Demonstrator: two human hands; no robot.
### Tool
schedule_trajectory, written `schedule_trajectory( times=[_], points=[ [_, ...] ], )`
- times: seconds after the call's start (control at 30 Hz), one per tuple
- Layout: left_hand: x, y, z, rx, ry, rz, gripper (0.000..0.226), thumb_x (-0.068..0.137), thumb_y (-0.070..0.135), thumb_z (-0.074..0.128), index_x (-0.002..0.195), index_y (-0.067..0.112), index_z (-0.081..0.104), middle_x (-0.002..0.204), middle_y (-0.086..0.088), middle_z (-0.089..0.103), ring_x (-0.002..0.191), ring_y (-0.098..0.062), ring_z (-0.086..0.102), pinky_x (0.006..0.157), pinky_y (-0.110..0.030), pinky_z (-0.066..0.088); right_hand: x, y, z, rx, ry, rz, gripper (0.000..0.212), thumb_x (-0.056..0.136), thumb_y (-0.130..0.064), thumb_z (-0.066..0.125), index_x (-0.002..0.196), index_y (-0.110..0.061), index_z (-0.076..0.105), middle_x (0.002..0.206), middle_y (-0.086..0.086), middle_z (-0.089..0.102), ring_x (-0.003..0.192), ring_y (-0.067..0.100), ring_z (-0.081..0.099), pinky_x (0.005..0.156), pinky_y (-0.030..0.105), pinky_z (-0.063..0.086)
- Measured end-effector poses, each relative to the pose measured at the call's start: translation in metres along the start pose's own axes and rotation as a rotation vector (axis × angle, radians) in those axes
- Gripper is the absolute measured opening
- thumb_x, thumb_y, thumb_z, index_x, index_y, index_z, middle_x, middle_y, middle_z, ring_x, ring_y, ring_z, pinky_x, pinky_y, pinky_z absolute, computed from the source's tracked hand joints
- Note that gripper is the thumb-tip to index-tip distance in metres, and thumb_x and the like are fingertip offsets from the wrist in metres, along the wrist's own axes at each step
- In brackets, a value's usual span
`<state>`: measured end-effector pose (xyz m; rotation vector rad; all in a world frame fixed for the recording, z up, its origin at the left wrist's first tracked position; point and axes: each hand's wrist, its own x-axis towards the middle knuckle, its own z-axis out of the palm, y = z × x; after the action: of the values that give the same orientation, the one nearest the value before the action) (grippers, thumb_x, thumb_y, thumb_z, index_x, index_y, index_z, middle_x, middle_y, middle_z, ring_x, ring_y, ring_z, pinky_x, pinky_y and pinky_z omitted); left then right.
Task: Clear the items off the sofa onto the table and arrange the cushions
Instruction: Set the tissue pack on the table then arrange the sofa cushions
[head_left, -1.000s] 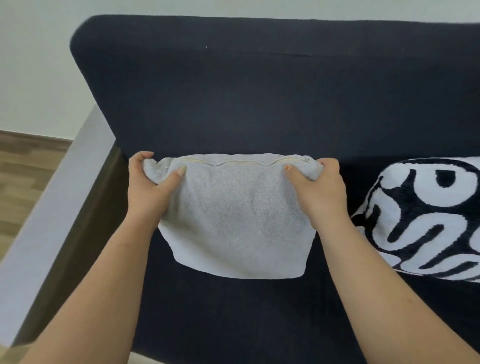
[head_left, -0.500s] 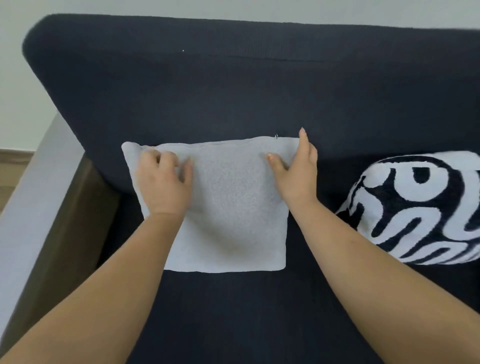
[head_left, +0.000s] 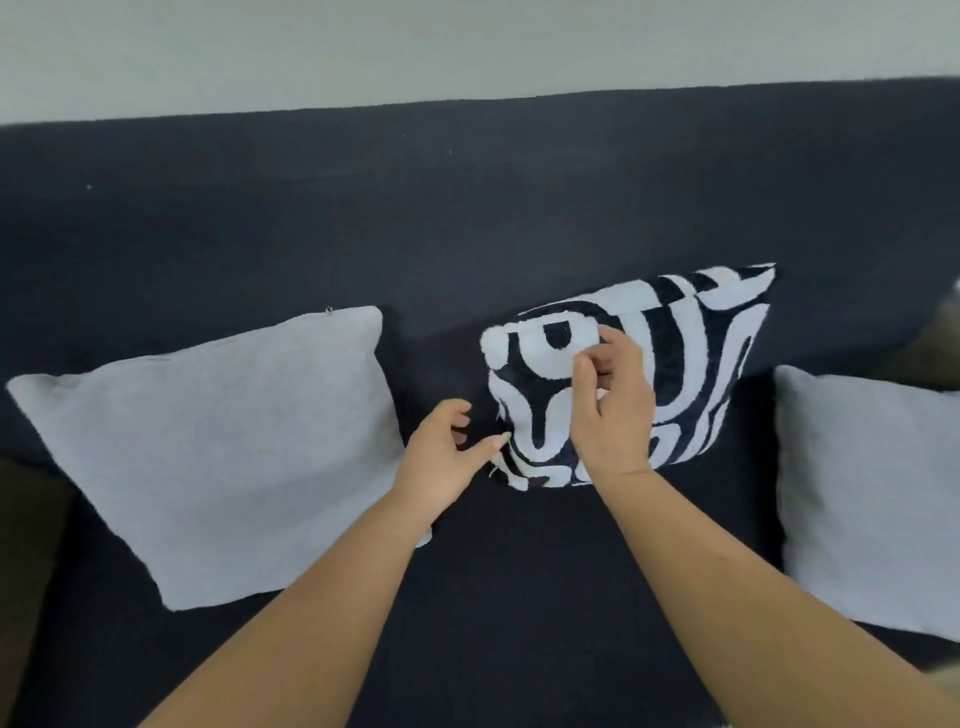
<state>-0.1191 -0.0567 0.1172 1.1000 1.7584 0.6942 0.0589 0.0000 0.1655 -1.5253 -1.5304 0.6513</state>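
Both hands part-open and empty, we reach our left hand and right hand for the patterned cushion; best to grip both its side edges and stand it against the sofa back.

Patterned cushion between two grey cushions on sofa.

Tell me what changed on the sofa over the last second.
Both hands let go of the grey cushion, left leaning against the sofa back, and moved right to the black-and-white cushion. The right hand now reaches over its front, and the left hand is open at its lower left corner; neither has a firm grip yet. The patterned cushion lies tilted as before.
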Motion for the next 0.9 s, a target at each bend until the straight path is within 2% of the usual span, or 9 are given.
schedule_trajectory(
  times=[0.13, 0.2, 0.27, 0.4, 0.5, 0.57, 0.63, 0.8, 0.9],
  points=[
    [0.019, -0.007, 0.046, -0.013, -0.029, -0.178, 0.112, 0.077, 0.058, 0.079, 0.162, 0.023, 0.015, 0.167, -0.001, 0.026, 0.149, -0.021, 0.034, 0.117, -0.038, 0.036, 0.045, 0.085, -0.076, -0.009, 0.4, 0.302, 0.047, 0.096, -0.033, 0.049, 0.14, -0.015, 0.045, 0.137, 0.006, 0.051, 0.122, 0.018, 0.053, 0.104, 0.036, 0.047],
    [0.021, -0.013, 0.073, -0.038, -0.049, -0.174, 0.113, 0.076, 0.066, 0.075, 0.162, 0.036, 0.007, 0.167, 0.007, 0.025, 0.15, -0.017, 0.033, 0.119, -0.039, 0.034, 0.057, 0.129, -0.1, -0.02, 0.319, 0.545, 0.066, 0.099, -0.04, 0.048, 0.156, -0.015, 0.025, 0.158, 0.008, 0.034, 0.144, 0.022, 0.036, 0.119, 0.035, 0.028],
    [0.022, -0.019, 0.101, -0.143, -0.056, -0.168, 0.099, 0.082, 0.064, 0.069, 0.158, 0.048, 0.008, 0.154, 0.019, 0.043, 0.139, -0.01, 0.046, 0.113, -0.035, 0.04, 0.056, 0.16, -0.108, -0.014, 0.086, 0.671, 0.076, 0.1, -0.048, 0.043, 0.16, -0.023, 0.004, 0.163, 0.003, 0.027, 0.148, 0.023, 0.03, 0.12, 0.036, 0.024],
    [0.019, -0.007, 0.145, -0.252, 0.157, -0.22, 0.068, 0.098, 0.046, 0.058, 0.157, 0.036, 0.025, 0.112, 0.023, 0.064, 0.107, -0.003, 0.064, 0.076, -0.016, 0.047, 0.059, 0.182, -0.116, 0.034, -0.244, 0.618, 0.066, 0.103, -0.048, 0.034, 0.159, -0.03, 0.003, 0.163, -0.002, 0.028, 0.148, 0.023, 0.03, 0.109, 0.028, 0.022],
    [0.008, 0.002, 0.154, -0.305, 0.328, -0.19, 0.06, 0.099, 0.05, 0.053, 0.155, 0.036, 0.033, 0.134, 0.016, 0.062, 0.125, -0.011, 0.06, 0.101, -0.03, 0.048, 0.062, 0.181, -0.117, 0.089, -0.267, 0.515, 0.063, 0.105, -0.043, 0.034, 0.159, -0.025, 0.009, 0.162, -0.005, 0.028, 0.148, 0.017, 0.029, 0.109, 0.022, 0.019],
    [0.002, 0.002, 0.152, -0.261, 0.361, -0.16, 0.06, 0.1, 0.054, 0.047, 0.155, 0.038, 0.031, 0.143, 0.016, 0.058, 0.129, -0.009, 0.055, 0.112, -0.037, 0.042, 0.062, 0.178, -0.114, 0.115, -0.201, 0.427, 0.063, 0.103, -0.044, 0.036, 0.159, -0.022, 0.014, 0.161, -0.004, 0.032, 0.147, 0.016, 0.031, 0.118, 0.03, 0.023],
    [0.0, -0.002, 0.148, -0.22, 0.38, -0.167, 0.057, 0.101, 0.054, 0.045, 0.154, 0.038, 0.033, 0.142, 0.016, 0.059, 0.128, -0.009, 0.056, 0.112, -0.037, 0.042, 0.061, 0.18, -0.107, 0.108, -0.202, 0.45, 0.066, 0.103, -0.045, 0.036, 0.159, -0.021, 0.012, 0.162, 0.0, 0.03, 0.148, 0.019, 0.03, 0.119, 0.034, 0.025],
    [0.014, -0.013, 0.143, -0.108, 0.409, -0.162, 0.047, 0.104, 0.044, 0.046, 0.15, 0.041, 0.036, 0.115, 0.032, 0.061, 0.107, 0.0, 0.061, 0.096, -0.029, 0.046, 0.052, 0.194, -0.097, 0.052, -0.458, 0.686, 0.07, 0.102, -0.053, 0.031, 0.159, -0.03, -0.003, 0.163, 0.006, 0.024, 0.144, 0.027, 0.034, 0.112, 0.039, 0.03],
    [0.011, -0.016, 0.146, 0.002, 0.484, -0.202, 0.064, 0.1, 0.053, 0.049, 0.156, 0.031, 0.027, 0.129, 0.015, 0.047, 0.107, -0.009, 0.054, 0.088, -0.031, 0.043, 0.04, 0.188, -0.102, -0.09, -0.325, 0.53, 0.068, 0.102, -0.045, 0.04, 0.159, -0.023, 0.011, 0.149, 0.01, 0.035, 0.126, 0.024, 0.042, 0.103, 0.034, 0.036]
  ],
)
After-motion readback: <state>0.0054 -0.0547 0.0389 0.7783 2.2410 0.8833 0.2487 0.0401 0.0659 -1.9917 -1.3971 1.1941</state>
